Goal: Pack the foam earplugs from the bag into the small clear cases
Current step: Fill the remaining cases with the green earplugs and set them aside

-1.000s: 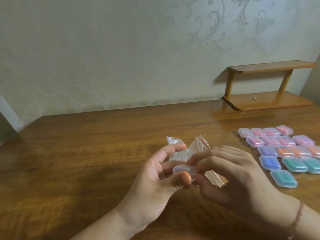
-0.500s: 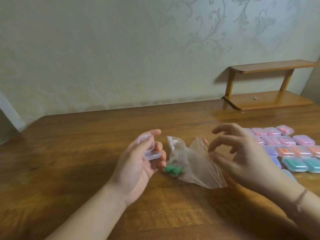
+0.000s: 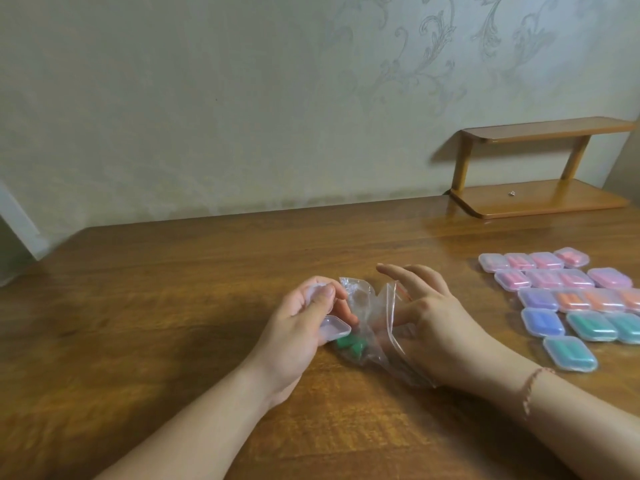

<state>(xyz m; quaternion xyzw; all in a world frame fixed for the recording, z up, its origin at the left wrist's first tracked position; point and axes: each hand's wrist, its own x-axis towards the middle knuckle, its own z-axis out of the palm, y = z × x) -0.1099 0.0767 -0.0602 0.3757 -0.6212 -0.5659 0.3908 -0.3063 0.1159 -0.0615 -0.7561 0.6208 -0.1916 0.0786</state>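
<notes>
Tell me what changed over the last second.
The hands parted. The left hand kept the clear case, now open; the right hand let go and moved into the bag toward the green earplugs. The packed cases stayed put.

wooden table (image 3: 173, 271), small wooden shelf (image 3: 540, 199), patterned wall (image 3: 242, 98)

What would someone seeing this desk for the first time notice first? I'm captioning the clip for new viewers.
Most striking is the block of small clear cases filled with pink, purple, orange, blue and green earplugs, set in rows at the right of the brown wooden table. At the centre, the left hand holds an open clear empty case beside a crumpled clear plastic bag containing green foam earplugs, while the right hand reaches into the bag.
</notes>
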